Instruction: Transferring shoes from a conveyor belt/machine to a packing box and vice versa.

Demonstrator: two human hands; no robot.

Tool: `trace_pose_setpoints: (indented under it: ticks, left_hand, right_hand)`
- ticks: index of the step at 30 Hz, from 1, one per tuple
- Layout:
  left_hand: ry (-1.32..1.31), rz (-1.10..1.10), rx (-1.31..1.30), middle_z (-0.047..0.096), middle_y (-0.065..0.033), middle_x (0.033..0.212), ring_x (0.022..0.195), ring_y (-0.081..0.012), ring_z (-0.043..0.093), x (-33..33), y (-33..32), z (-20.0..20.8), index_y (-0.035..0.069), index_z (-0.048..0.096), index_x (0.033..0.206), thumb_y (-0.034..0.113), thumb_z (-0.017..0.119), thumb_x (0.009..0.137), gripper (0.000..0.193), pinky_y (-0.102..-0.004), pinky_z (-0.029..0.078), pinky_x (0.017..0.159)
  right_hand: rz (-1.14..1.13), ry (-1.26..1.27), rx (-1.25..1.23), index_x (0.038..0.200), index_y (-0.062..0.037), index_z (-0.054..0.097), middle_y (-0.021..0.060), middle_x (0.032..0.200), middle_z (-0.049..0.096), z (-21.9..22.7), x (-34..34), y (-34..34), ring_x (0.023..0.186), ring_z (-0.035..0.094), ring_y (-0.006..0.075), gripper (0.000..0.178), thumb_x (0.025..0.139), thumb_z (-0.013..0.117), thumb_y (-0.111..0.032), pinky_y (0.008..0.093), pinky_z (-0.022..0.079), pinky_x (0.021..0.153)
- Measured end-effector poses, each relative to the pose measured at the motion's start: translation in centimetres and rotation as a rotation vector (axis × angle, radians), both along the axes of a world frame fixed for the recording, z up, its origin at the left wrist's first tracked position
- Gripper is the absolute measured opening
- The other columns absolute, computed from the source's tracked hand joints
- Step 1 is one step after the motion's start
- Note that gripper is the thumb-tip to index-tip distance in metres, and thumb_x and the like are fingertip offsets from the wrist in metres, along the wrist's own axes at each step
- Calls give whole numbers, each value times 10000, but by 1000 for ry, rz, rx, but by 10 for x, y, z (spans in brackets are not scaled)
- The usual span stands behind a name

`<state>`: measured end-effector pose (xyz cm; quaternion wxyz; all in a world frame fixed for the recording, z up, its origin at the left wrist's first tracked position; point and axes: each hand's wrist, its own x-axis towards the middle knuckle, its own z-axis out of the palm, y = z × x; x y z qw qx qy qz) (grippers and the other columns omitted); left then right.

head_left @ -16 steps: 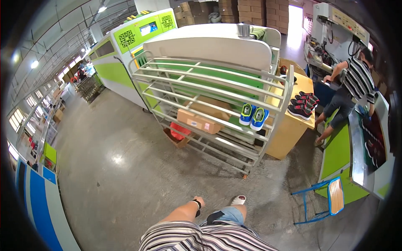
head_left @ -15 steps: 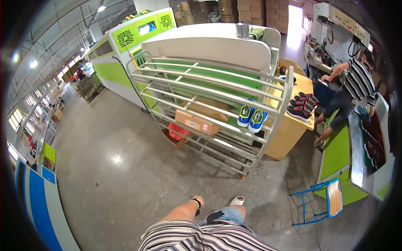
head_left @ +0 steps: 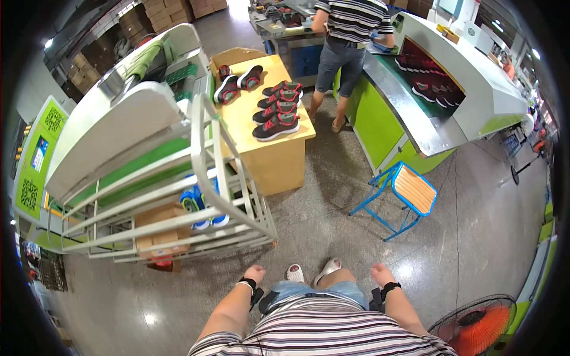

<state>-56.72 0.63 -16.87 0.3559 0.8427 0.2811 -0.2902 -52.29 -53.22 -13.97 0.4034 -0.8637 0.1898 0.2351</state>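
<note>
The left hand (head_left: 255,273) hangs beside the person's thigh, fingers bent in; it looks empty, though how tightly the fingers are closed I cannot tell. The right hand (head_left: 382,275) hangs at the other side in much the same way, seemingly empty too, its fingers too small to judge. The two hands are well apart, with a black band on each wrist.

Nearest the left hand, ahead and to its left, is the rack (head_left: 198,145), a pale metal frame of barred shelves; hand and rack are apart. On a shelf toward its near end sit blue shoes (head_left: 191,202), partly hidden by the bars. Left of them is a brown carton (head_left: 159,216), and beneath, a low box (head_left: 173,267) holds something red.

Ahead of the right hand stands a blue-framed stool (head_left: 415,188) with a slatted seat. A fan (head_left: 484,325) with an orange-red centre is at the lower right.

Beyond the rack, a yellow table (head_left: 273,163) bears dark shoes (head_left: 277,113) with red trim. To the right, a machine (head_left: 380,107) has more dark shoes (head_left: 436,92) in its opening. A co-worker (head_left: 356,24) in a striped shirt stands beside it. A metal pot (head_left: 110,85) sits on the white machine at left.
</note>
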Motion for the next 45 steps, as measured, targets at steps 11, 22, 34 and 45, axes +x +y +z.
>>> trace_pose_setpoints:
  ticks: [11,22,34,45]
  left_hand:
    - [179,-88,213,709,-140,1060,984,-283,682,98,-34,-15,140,696,1098,401,651,780,413,-387,525,880]
    - [-359,221,-328,688,-71,956,800,-162,630,338,-129,49,-1,598,1183,139,573,951,272,-306,520,726]
    - [-902,197,430,630,-189,1158,1091,-329,588,682,75,186,18,615,1160,159,627,849,342,-425,461,955]
    - [-356,119,699,481,-253,1327,1166,-464,520,855,179,151,81,312,1465,345,877,603,1063,-507,471,959]
  right_hand:
    - [964,382,-367,907,-87,693,128,922,704,-97,81,-120,894,669,328,198,779,671,-237,427,536,792]
    - [697,-97,-290,911,-85,707,130,945,710,-140,352,-166,826,683,277,202,851,579,-230,393,556,691]
    - [411,184,-81,1016,-8,661,113,898,701,-32,496,-19,786,680,200,205,885,563,-132,341,556,694]
    - [416,-85,-191,972,-58,659,192,936,688,56,623,82,897,655,382,289,821,581,-291,479,510,765]
